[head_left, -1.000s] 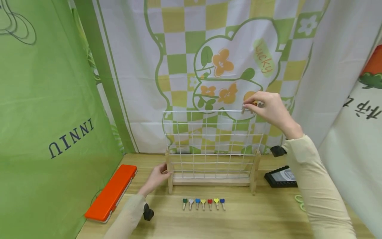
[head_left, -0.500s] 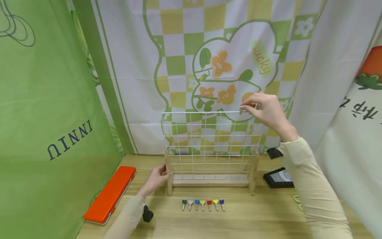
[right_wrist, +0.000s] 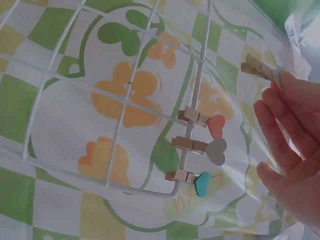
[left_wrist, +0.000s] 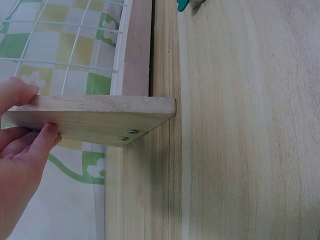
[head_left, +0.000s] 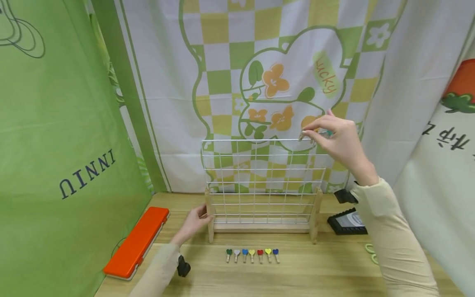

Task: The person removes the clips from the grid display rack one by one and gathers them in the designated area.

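Right wrist view shows three heart pegs (right_wrist: pixel 202 146) already clipped on the rack (head_left: pixel 259 177) beside my right hand (head_left: pixel 339 142), pinching a fourth (right_wrist: pixel 260 67), while my left hand (head_left: pixel 194 220) grips the rack's foot and seven loose pegs (head_left: pixel 252 254) wait below.

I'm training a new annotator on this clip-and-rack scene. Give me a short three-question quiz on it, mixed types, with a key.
1. True or false: the left hand grips the wooden foot of the wire rack.
2. How many heart clips lie in the row on the table?
3. Multiple choice: the right hand pinches a clip at the rack's A) bottom rail, B) top wire, C) left post.

Key: 1 true; 2 seven; 3 B.
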A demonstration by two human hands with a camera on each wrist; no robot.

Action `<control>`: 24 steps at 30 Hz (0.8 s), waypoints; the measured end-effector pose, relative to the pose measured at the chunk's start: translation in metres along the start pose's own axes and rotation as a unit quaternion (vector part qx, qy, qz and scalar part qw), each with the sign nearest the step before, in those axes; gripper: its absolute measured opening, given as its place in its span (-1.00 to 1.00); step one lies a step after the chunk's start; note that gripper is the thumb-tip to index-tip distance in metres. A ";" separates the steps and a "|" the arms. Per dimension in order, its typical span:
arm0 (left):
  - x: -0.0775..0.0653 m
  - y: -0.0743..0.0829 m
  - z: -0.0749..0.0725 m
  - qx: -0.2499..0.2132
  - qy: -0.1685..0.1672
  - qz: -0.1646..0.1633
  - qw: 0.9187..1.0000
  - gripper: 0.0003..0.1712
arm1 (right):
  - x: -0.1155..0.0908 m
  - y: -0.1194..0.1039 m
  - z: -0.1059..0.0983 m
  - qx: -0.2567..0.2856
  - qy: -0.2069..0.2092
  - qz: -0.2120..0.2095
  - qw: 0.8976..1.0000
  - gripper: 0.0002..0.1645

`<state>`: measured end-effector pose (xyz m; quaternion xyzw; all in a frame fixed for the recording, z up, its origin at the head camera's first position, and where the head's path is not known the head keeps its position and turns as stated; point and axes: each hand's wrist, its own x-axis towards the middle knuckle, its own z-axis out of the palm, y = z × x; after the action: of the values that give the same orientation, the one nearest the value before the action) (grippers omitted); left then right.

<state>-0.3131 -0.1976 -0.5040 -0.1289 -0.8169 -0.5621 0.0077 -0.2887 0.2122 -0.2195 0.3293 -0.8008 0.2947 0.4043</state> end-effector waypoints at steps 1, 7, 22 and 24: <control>0.000 0.000 0.000 0.000 0.000 0.002 1.000 -0.35 | -0.003 -0.002 0.000 0.005 0.000 -0.003 1.000 -0.88; 0.000 0.001 0.000 -0.005 0.002 0.006 1.000 -0.35 | -0.033 -0.003 0.011 -0.010 -0.003 -0.014 1.000 -0.83; 0.000 0.000 0.000 -0.008 0.000 -0.003 1.000 -0.34 | -0.135 0.002 0.065 0.018 -0.093 0.009 0.995 -0.77; 0.000 0.001 -0.001 -0.007 -0.003 -0.003 1.000 -0.34 | -0.151 0.004 0.076 0.026 -0.109 0.022 0.993 -0.79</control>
<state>-0.3125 -0.1979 -0.5027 -0.1285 -0.8131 -0.5678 0.0028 -0.2576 0.2025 -0.3851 0.3522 -0.8394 0.2861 0.2993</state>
